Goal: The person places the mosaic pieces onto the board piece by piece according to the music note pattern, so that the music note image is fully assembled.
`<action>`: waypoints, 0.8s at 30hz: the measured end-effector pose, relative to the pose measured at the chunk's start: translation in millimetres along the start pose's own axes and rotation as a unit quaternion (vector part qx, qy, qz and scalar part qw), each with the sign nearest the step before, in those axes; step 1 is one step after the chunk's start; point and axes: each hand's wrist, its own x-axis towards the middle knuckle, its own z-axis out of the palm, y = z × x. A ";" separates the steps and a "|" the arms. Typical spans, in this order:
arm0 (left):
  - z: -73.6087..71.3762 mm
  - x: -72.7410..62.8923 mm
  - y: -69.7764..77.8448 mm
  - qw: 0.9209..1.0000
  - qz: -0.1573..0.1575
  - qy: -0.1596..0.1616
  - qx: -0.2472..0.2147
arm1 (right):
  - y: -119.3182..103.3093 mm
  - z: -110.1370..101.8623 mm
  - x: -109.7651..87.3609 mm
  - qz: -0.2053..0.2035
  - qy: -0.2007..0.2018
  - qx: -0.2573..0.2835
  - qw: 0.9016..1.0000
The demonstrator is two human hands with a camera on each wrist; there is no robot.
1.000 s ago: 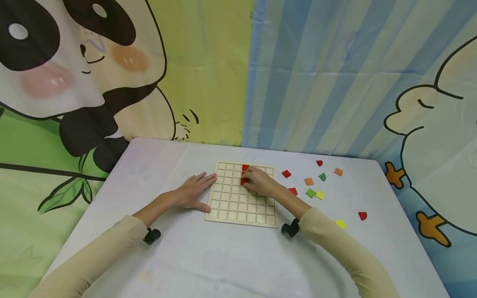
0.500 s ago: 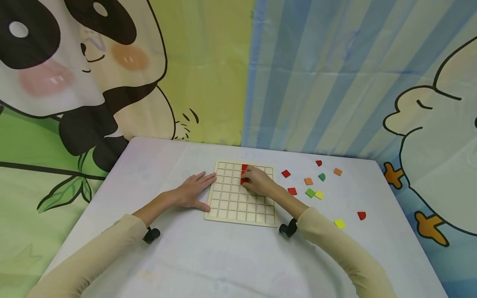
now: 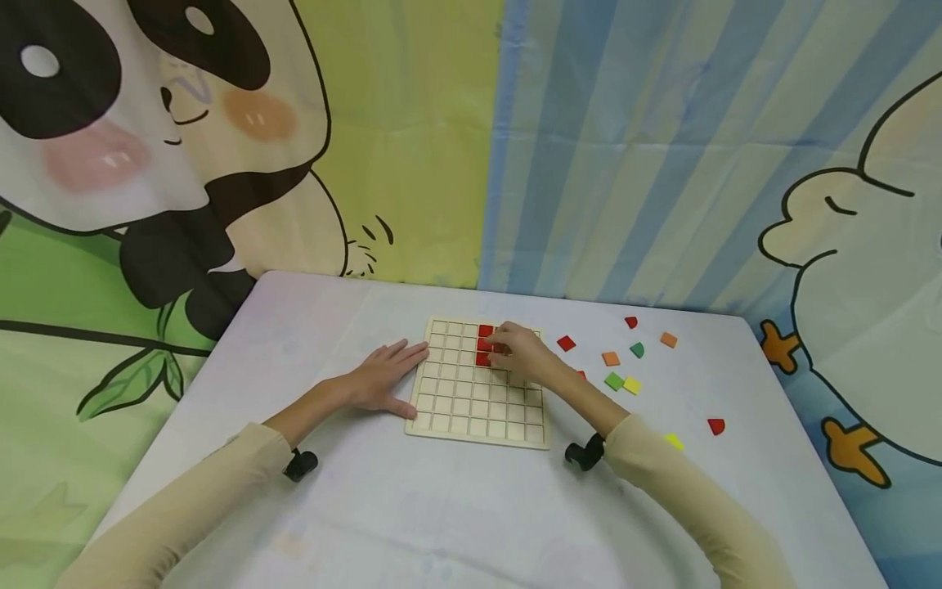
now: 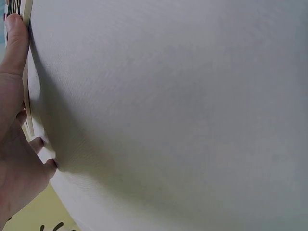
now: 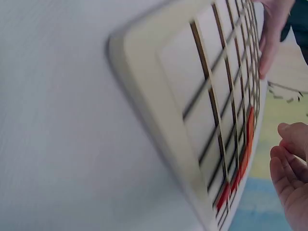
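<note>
A pale wooden grid board (image 3: 459,407) lies flat on the table. Several red tiles (image 3: 483,359) fill cells near its far edge, and red tiles (image 5: 249,130) also show in the right wrist view. My right hand (image 3: 528,353) is over the board just right of them, partly covering the cells there. In the right wrist view its thumb and fingers are loosely bent, with no tile visible between them. My left hand (image 3: 379,380) lies with spread fingers at the board's left edge, thumb by the near left corner. The left wrist view shows that hand (image 4: 17,139) against the edge.
Loose tiles lie right of the board: a red square (image 3: 566,343), orange squares (image 3: 611,358), a green quarter-round (image 3: 637,349), a green square (image 3: 614,381), yellow squares (image 3: 632,385) and red rounded pieces (image 3: 716,426). Printed cloth (image 3: 412,164) hangs behind the white table (image 3: 412,515).
My right hand has drawn back slightly to the right from the red tiles, uncovering more of them. The left hand stays where it was at the board's edge.
</note>
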 end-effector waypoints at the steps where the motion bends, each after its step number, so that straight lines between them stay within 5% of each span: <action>1: 0.1 -0.1 0.0 1.000 -0.001 0.001 0.002 | 3.6 -5.5 -2.8 0.001 0.007 0.001 1.000; 14: 0.7 -0.9 0.0 1.000 -0.005 0.003 0.001 | 76.0 -45.7 -51.3 0.065 0.053 -0.022 0.996; 24: 0.4 -0.7 1.4 1.000 -0.003 0.002 -0.002 | 101.1 -51.1 -70.0 0.119 0.043 -0.022 0.992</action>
